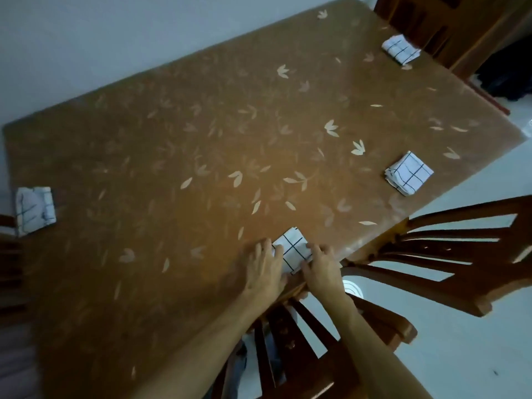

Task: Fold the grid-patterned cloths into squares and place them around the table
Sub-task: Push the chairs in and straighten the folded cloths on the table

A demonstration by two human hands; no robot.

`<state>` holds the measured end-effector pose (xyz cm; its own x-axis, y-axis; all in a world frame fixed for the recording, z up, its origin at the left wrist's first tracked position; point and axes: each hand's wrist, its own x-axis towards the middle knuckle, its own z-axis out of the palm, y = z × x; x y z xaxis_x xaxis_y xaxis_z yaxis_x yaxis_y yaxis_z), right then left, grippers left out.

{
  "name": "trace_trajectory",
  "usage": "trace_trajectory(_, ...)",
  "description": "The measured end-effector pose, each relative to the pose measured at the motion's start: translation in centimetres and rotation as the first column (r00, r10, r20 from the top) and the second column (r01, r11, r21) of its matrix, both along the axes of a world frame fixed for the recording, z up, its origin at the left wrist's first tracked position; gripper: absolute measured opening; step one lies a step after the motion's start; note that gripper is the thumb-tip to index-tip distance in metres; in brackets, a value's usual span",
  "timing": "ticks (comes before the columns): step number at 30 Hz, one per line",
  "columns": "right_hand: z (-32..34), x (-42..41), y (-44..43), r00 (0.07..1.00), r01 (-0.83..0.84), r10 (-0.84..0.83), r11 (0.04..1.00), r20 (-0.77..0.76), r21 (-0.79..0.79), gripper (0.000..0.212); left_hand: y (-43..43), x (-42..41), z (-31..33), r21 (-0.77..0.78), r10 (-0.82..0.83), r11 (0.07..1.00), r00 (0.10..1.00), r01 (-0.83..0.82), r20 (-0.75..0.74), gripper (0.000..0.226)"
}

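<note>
A brown desk (172, 156) covered with a pale leaf-patterned cloth is seen from above at a tilt, with dark wooden slatted chairs drawn up around it. At the near edge of the desk, a white folded cloth with a black grid pattern (292, 250) is pressed flat between two bare hands. The left hand (266, 267) is laid palm down with its fingers spread, the fingertips resting on the left side of this folded cloth; nothing is gripped by it. The right hand (321, 269) is likewise laid flat and open, its fingers lying over the right and lower edges of the same cloth, and the cloth is held down rather than grasped. A wooden slatted chair back (290, 349) is seen directly below the forearms, and a second slatted chair (460, 254) stands to the right of it. Three further folded grid-patterned cloths are set along the desk edges, well apart from one another: one square cloth (408, 173) near the right edge, one (400, 49) at the far right corner beside a third chair (426, 27), and one (35, 210) at the left end, partly overhanging the edge. A pale floor (475, 355) is visible on the right.
</note>
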<state>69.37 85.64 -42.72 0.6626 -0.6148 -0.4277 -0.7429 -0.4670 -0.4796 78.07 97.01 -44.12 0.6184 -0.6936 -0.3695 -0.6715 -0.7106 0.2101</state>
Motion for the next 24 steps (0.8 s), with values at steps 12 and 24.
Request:
trace_trajectory(12, -0.6, 6.9, 3.2, 0.94, -0.342, 0.339, 0.936, 0.047, 0.087, 0.036, 7.7, 5.0, -0.3, -0.08, 0.133, 0.988, 0.99, -0.129, 0.051, 0.053)
trace_trajectory(24, -1.5, 8.5, 6.7, 0.822, -0.569, 0.568, 0.821, 0.032, 0.054, 0.024, 13.2, 5.0, 0.0, -0.04, 0.265, 0.963, 0.964, -0.265, -0.006, 0.054)
